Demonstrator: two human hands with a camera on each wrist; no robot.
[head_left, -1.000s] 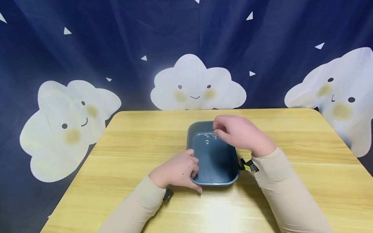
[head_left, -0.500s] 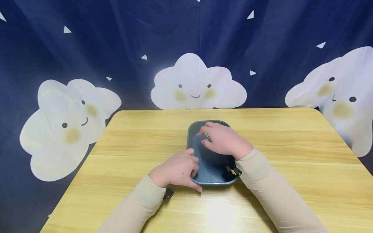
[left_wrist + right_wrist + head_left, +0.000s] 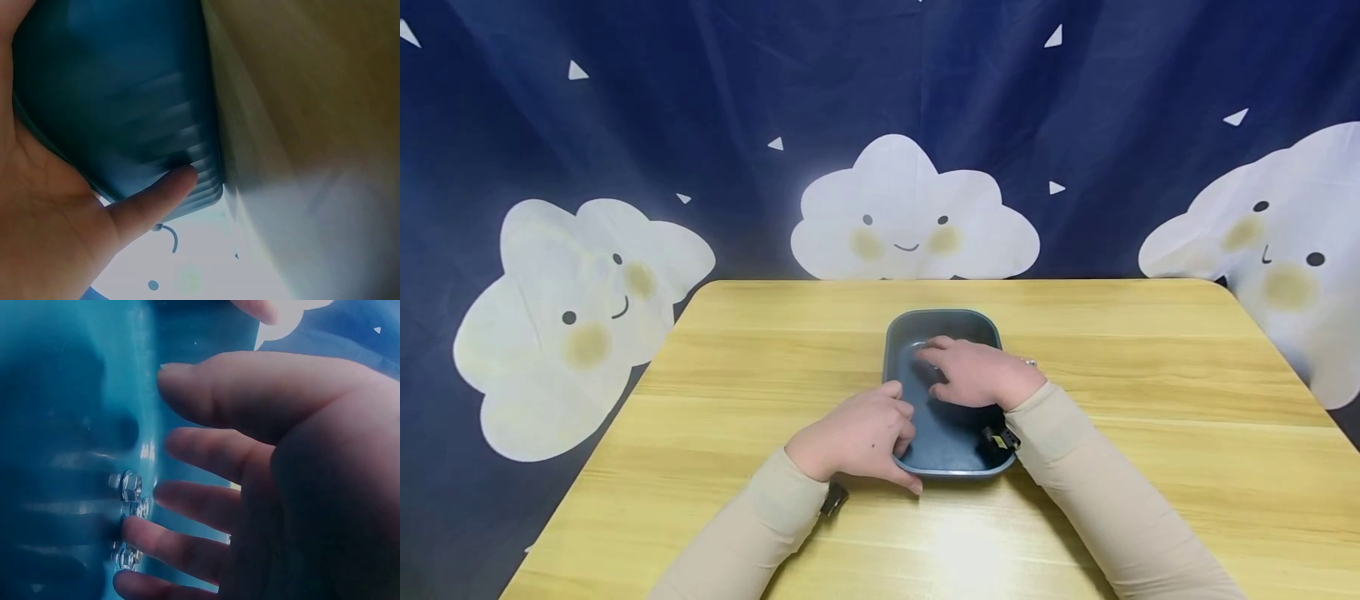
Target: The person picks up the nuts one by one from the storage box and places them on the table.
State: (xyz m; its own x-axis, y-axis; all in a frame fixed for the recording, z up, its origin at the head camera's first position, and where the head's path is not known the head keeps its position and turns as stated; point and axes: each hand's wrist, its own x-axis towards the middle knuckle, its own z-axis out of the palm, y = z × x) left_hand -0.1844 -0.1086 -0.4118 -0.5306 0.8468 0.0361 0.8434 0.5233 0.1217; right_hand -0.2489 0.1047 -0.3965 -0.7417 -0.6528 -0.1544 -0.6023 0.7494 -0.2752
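Observation:
A dark blue rectangular tray [image 3: 951, 433] lies on the table. My left hand [image 3: 861, 433] grips its near left rim, fingers curled over the inside and the thumb [image 3: 162, 197] against the ribbed outer wall. My right hand [image 3: 973, 373] is inside the tray at its far part, fingers spread and pointing left, with nothing seen between thumb and fingers. Beside those fingertips, in the right wrist view, several small shiny metal hex nuts [image 3: 131, 486] lie along the tray's inner edge. In the head view the hand mostly hides them.
Small shiny pieces [image 3: 1031, 362] show just right of the tray, partly hidden by the right wrist. The wooden table [image 3: 760, 358] reaches back to a dark blue curtain [image 3: 730, 83] with cloud prints. A small black camera [image 3: 1002, 437] sits at the right wrist.
The right hand has moved left and down, from above the tray's far right side to inside it, over the hex nuts, and its fingers have spread. The left hand keeps its grip.

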